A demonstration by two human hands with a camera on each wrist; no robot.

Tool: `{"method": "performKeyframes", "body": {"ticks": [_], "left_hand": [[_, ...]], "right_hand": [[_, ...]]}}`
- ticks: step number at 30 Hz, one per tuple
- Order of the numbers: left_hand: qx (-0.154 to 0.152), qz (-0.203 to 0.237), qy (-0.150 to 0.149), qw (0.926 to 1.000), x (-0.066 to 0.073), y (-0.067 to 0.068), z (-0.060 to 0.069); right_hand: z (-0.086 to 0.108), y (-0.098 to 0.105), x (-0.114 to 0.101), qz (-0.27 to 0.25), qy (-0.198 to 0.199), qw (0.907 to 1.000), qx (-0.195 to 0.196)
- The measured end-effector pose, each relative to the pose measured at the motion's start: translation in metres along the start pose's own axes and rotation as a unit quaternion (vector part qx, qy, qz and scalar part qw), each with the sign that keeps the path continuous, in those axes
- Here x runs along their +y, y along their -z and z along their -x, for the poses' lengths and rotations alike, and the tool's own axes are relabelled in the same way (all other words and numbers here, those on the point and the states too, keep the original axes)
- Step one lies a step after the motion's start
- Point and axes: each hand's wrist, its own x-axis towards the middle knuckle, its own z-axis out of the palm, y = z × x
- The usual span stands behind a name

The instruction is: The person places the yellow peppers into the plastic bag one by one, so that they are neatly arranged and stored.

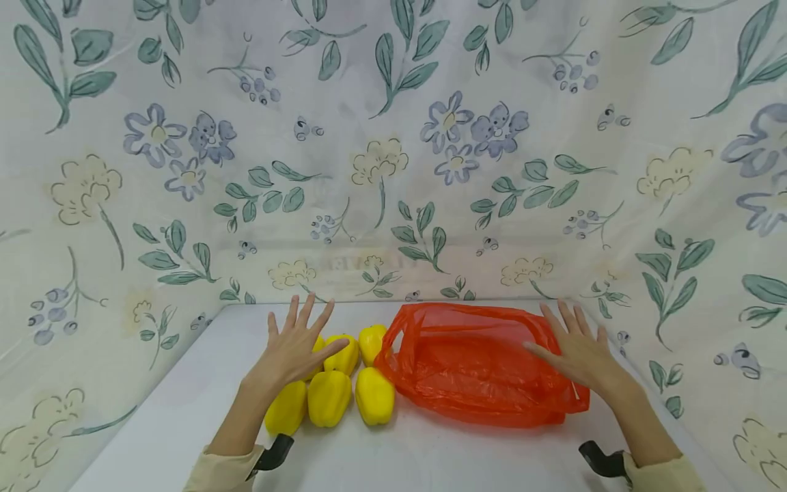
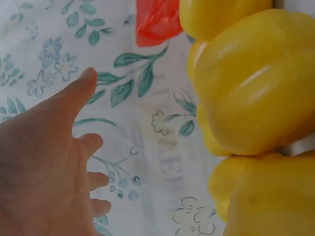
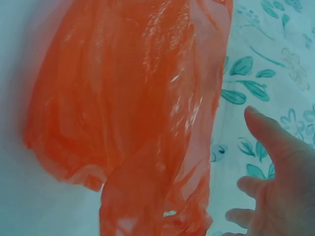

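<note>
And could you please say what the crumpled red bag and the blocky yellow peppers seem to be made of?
Crumpled red bag: probably glossy plastic film, being translucent and creased with glints. Blocky yellow peppers: smooth surface, softly shining; real flesh or plastic, unclear.

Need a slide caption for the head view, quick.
Left hand spread near yellow peppers, right hand spread near a red plastic bag, white table below.

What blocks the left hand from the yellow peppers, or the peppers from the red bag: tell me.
Nothing visible blocks the left hand from the yellow peppers. The rightmost peppers lie right beside the red bag; between the leftmost peppers and it lie the middle peppers.
</note>
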Motion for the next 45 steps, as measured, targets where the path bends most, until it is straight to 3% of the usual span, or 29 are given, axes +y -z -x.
{"method": "performKeyframes", "body": {"ticks": [9,16,21,32,39,45], "left_hand": [[0.003,0.009,-0.015,0.9998,-0.018,-0.004,0.01],[-0.013,0.048,-0.015,0.9987,-0.038,-0.005,0.021],[-0.029,0.079,-0.022,0.9962,-0.055,-0.004,0.032],[-0.101,0.168,-0.042,0.9798,-0.087,-0.004,0.052],[-0.159,0.193,-0.025,0.9678,-0.091,-0.008,0.055],[-0.209,0.225,-0.02,0.9516,-0.094,-0.014,0.057]], "right_hand": [[0.007,-0.001,0.008,-0.007,0.002,0.9999,-0.01],[0.011,-0.003,0.015,0.002,0.006,0.9998,-0.02],[0.012,-0.001,0.019,-0.034,0.009,0.9981,-0.049],[0.009,0.0,0.022,-0.073,0.044,0.994,-0.069],[0.005,-0.003,0.026,-0.095,0.048,0.99,-0.093],[0.005,-0.008,0.028,-0.131,0.034,0.9849,-0.108]]}}
